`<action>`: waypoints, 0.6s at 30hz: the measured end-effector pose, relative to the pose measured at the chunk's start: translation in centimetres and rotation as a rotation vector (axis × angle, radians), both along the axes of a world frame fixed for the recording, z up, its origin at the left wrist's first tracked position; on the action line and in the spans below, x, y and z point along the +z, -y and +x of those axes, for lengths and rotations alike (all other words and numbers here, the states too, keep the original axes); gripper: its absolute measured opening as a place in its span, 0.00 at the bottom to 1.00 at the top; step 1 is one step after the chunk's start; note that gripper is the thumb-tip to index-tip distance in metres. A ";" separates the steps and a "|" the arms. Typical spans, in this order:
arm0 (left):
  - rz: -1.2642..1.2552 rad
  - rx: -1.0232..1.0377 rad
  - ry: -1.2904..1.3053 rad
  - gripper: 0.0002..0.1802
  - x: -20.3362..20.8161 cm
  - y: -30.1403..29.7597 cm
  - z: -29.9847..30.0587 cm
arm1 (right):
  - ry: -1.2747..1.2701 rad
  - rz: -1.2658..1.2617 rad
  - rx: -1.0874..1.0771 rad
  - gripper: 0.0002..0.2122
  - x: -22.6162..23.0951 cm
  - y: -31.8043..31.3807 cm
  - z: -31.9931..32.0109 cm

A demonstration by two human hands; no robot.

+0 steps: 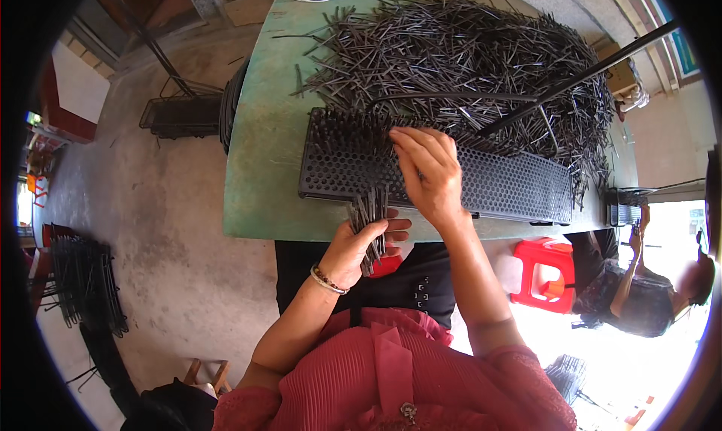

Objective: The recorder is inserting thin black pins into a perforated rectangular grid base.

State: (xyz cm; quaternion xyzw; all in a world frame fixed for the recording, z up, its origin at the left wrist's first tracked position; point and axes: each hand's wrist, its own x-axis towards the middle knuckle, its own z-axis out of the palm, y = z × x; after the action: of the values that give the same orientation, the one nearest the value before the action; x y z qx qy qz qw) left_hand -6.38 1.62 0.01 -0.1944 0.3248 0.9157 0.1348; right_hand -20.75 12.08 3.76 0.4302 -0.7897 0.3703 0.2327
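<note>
A long black perforated tray point(511, 181) lies across the near side of the table, its surface full of round holes. Dark thin strips stand upright in the holes at its left part, forming a dense cluster point(342, 134). My left hand point(353, 247), just in front of the tray's near edge, grips a bundle of similar thin strips point(368, 209) pointing upward. Over the tray's middle, my right hand point(432, 168) has thumb and fingertips pinched together beside the standing strips. Whatever it pinches is too small or hidden to make out.
A large heap of loose dark strips point(481, 55) covers the far side of the green table point(263, 168). A black metal rod frame point(579, 77) slants over heap and tray. A red stool point(543, 274) and another person point(639, 295) are at right. Black racks point(89, 280) stand at left.
</note>
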 end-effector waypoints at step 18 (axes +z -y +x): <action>-0.081 -0.001 -0.028 0.17 0.4 -1.8 -1.0 | 1.219 -0.169 0.026 0.10 0.2 -5.1 2.3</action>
State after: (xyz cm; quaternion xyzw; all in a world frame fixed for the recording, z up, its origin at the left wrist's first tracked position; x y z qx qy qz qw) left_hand -7.35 3.47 0.37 -0.1869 0.3633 0.9044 0.1228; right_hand -18.47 17.17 3.94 0.1307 -0.7433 0.6138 -0.2319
